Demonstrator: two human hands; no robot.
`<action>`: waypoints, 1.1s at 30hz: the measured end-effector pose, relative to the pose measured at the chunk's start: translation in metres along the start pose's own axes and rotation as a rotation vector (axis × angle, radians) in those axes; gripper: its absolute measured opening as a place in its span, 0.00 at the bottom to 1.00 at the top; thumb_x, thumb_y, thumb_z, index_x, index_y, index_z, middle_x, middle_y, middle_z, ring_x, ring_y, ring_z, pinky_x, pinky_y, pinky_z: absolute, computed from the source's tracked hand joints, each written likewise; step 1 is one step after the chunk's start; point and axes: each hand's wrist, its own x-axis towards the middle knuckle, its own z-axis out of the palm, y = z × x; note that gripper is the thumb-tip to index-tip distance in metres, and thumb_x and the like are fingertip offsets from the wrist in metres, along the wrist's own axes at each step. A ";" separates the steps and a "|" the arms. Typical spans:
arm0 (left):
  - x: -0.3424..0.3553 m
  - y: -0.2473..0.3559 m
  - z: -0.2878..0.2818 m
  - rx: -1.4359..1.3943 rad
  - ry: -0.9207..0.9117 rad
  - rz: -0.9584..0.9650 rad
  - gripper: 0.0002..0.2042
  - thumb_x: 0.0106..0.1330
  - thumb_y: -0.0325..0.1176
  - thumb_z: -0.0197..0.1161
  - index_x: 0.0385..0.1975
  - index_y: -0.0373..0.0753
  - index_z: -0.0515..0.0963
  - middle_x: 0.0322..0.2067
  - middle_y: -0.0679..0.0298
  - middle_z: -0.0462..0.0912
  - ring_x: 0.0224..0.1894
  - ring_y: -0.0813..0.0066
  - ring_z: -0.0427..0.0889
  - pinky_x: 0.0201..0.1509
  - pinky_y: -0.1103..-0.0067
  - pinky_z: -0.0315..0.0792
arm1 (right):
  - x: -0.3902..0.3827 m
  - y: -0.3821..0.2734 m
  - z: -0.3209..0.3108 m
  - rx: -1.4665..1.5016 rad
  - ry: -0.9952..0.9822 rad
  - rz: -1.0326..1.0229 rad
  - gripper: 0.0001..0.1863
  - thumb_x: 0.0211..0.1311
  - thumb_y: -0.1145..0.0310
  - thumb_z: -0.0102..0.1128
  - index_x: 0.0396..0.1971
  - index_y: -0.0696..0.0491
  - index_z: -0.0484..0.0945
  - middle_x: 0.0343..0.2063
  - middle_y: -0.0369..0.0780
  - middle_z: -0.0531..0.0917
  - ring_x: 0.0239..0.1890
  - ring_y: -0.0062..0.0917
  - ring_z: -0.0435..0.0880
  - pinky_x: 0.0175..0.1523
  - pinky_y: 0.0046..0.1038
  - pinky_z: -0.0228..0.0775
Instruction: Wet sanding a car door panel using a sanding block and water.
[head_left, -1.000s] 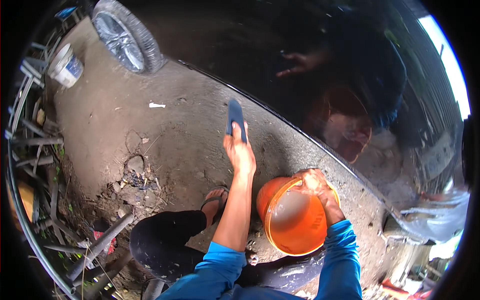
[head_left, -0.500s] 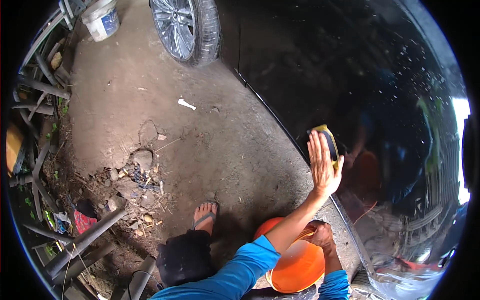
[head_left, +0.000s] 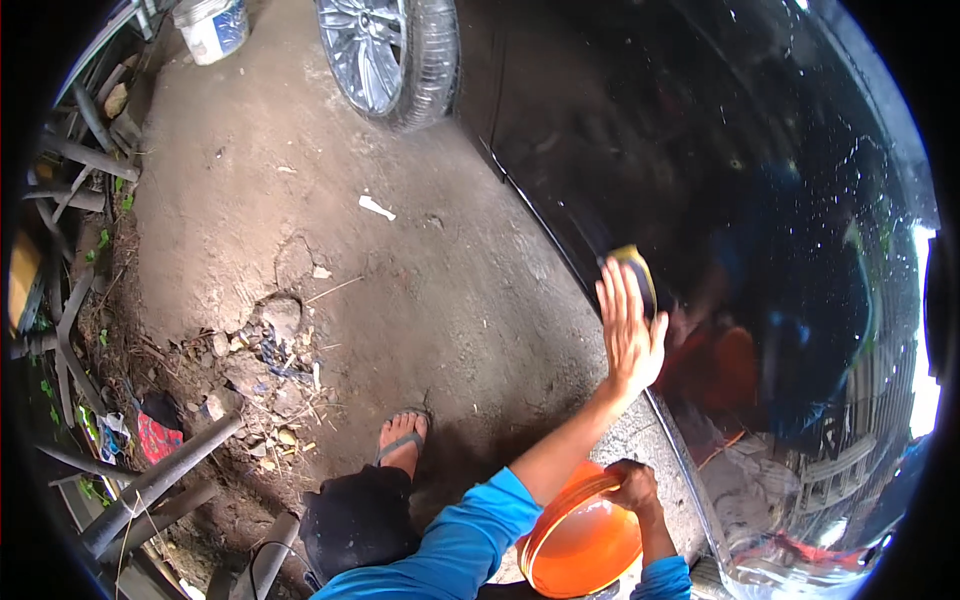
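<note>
The left hand (head_left: 627, 350) lies flat and outspread over a dark-and-yellow pad (head_left: 643, 280), perhaps a sponge, on the car panel (head_left: 690, 170) near its lower edge; the right hand (head_left: 634, 488) clamps the orange bucket (head_left: 575, 572) by its rim

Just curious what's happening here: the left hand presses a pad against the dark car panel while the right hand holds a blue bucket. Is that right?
Not quite: the head view shows the bucket is orange, not blue. The right hand does hold it, and the left hand presses a pad against the dark car panel.
</note>
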 end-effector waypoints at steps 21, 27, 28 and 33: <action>0.156 -0.051 -0.041 -0.021 0.293 -0.215 0.32 0.76 0.46 0.40 0.69 0.24 0.49 0.70 0.37 0.47 0.74 0.44 0.46 0.77 0.62 0.39 | 0.008 0.006 0.001 -0.010 -0.085 0.091 0.28 0.31 0.54 0.81 0.37 0.46 0.84 0.37 0.38 0.86 0.41 0.33 0.86 0.51 0.36 0.78; 0.130 -0.036 -0.028 0.004 0.227 -0.109 0.33 0.76 0.45 0.41 0.70 0.24 0.46 0.71 0.39 0.44 0.75 0.47 0.43 0.77 0.62 0.39 | 0.004 0.011 0.000 -0.001 0.000 0.054 0.26 0.28 0.54 0.82 0.32 0.48 0.84 0.31 0.39 0.87 0.35 0.35 0.86 0.44 0.35 0.79; 0.174 -0.049 -0.040 -0.025 0.324 -0.170 0.34 0.76 0.48 0.41 0.68 0.23 0.50 0.71 0.39 0.47 0.74 0.49 0.46 0.77 0.65 0.41 | 0.002 0.006 0.001 0.029 0.032 0.007 0.26 0.27 0.54 0.82 0.32 0.48 0.84 0.31 0.39 0.87 0.35 0.35 0.86 0.44 0.35 0.79; 0.155 -0.059 -0.044 -0.037 0.280 -0.168 0.34 0.76 0.50 0.40 0.68 0.23 0.50 0.70 0.38 0.47 0.74 0.49 0.46 0.77 0.66 0.41 | 0.008 0.008 -0.001 0.008 0.016 -0.016 0.25 0.27 0.55 0.82 0.31 0.48 0.84 0.30 0.39 0.87 0.34 0.35 0.86 0.43 0.35 0.80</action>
